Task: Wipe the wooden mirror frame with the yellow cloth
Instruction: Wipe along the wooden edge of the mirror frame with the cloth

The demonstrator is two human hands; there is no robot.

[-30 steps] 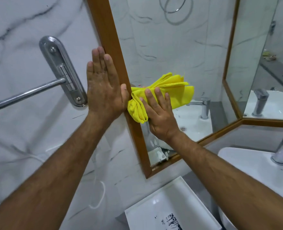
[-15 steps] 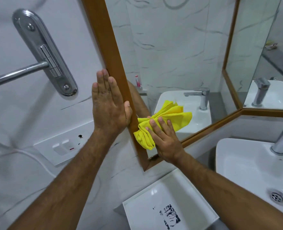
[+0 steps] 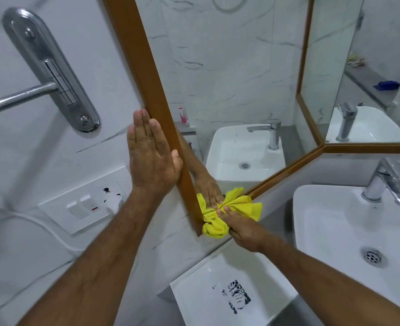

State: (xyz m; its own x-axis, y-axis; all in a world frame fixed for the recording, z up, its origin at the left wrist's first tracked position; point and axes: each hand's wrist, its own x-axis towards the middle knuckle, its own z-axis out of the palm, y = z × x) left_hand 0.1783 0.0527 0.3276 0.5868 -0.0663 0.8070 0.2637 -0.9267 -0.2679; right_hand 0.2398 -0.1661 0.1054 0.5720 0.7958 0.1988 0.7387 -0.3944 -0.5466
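Observation:
The wooden mirror frame (image 3: pixel 147 67) runs down the wall as a brown strip and turns at a bottom corner. The bunched yellow cloth (image 3: pixel 217 222) is pressed onto that bottom left corner. My right hand (image 3: pixel 243 229) lies flat on the cloth and holds it against the frame and glass. My left hand (image 3: pixel 150 156) is flat on the marble wall, fingers together, its thumb side touching the frame's outer edge. The mirror reflects my right hand and the cloth.
A chrome towel-rail bracket (image 3: pixel 51 67) is fixed to the wall at upper left. A white switch plate (image 3: pixel 86 203) sits below it. A white basin (image 3: pixel 349 231) with a chrome tap (image 3: pixel 387 184) is at right. A white box (image 3: pixel 231 292) lies under my right arm.
My right hand has slid the cloth down along the frame's left strip to the bottom corner. My left hand has moved lower on the wall beside the frame.

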